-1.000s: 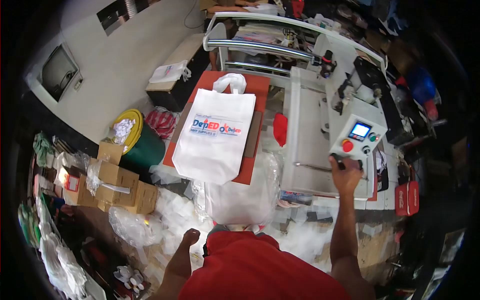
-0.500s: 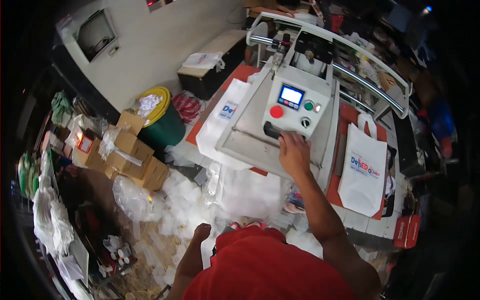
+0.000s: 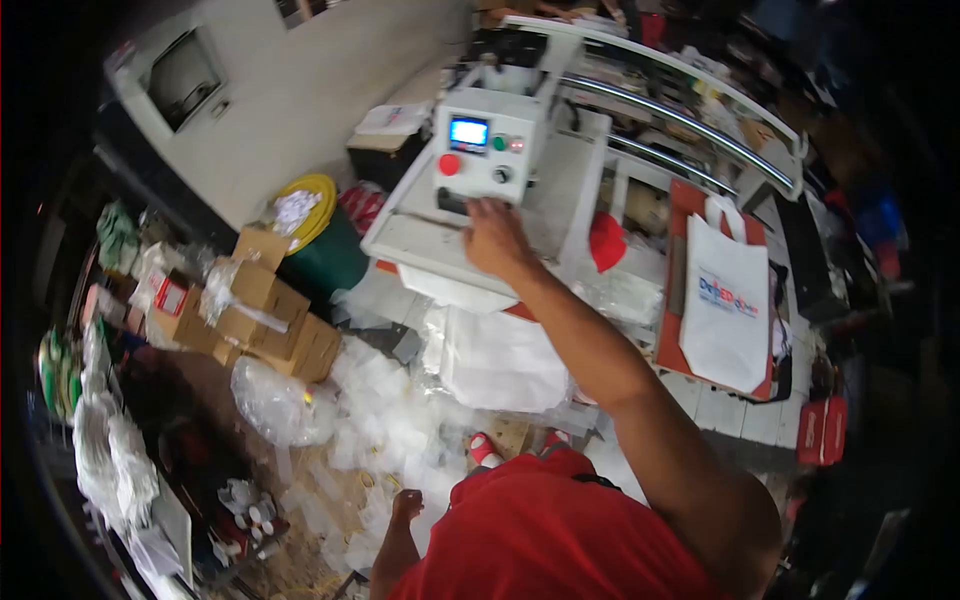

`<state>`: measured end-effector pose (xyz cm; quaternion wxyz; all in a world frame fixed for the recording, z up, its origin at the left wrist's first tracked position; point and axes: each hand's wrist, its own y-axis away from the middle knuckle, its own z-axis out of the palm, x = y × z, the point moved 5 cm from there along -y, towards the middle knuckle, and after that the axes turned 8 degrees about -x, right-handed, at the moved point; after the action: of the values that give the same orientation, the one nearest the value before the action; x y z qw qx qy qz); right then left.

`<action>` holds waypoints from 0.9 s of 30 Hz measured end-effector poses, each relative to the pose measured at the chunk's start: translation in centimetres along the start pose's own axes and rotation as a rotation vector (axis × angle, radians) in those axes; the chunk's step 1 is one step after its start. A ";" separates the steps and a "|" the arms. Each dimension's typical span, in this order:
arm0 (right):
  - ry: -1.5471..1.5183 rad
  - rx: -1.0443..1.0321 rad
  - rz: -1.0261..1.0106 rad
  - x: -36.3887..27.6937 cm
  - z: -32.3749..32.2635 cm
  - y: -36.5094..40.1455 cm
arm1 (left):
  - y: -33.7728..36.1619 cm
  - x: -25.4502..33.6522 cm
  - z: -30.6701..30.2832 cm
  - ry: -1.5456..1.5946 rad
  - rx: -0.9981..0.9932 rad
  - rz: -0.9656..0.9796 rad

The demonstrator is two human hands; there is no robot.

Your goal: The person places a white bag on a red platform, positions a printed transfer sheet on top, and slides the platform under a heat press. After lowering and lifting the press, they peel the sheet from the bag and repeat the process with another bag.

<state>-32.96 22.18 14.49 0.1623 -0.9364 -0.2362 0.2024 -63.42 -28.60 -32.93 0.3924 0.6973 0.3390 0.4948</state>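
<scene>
My right hand (image 3: 497, 238) is closed on the black handle (image 3: 453, 203) at the front of a heat press (image 3: 485, 140) with a lit screen, a red button and a green button. The press head sits over the left platen, and the edge of a white bag (image 3: 455, 288) shows beneath it. On the right platen's orange pad (image 3: 690, 215) lies another white tote bag (image 3: 725, 315) with blue and red lettering, its handles toward the back. My left hand (image 3: 407, 503) hangs low by my side, fingers curled, with nothing visible in it.
White bags (image 3: 505, 360) in clear plastic are stacked below the press. Cardboard boxes (image 3: 265, 310) and a green bin with a yellow rim (image 3: 325, 205) stand to the left. White sheets (image 3: 385, 420) litter the floor. Metal rails (image 3: 660, 105) run behind the press.
The press head has slid left with my right hand on its handle, now covering most of the left bag. Between the platens, a red item and plastic-wrapped white material have come into view.
</scene>
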 end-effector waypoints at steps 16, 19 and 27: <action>-0.036 0.264 0.520 36.5 -13.4 34.4 | 2.4 14.5 12.0 -0.037 0.111 0.207; 0.031 0.089 0.528 39.4 -13.1 34.3 | 4.0 17.6 17.4 -0.290 0.111 0.424; 0.175 0.191 0.427 43.4 -13.0 33.2 | 7.8 16.0 24.0 -0.525 0.094 0.293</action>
<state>20.44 13.77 -0.69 0.2233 -0.9595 0.0023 0.1717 -35.31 -23.53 -24.18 0.3581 0.8604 0.1442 0.3327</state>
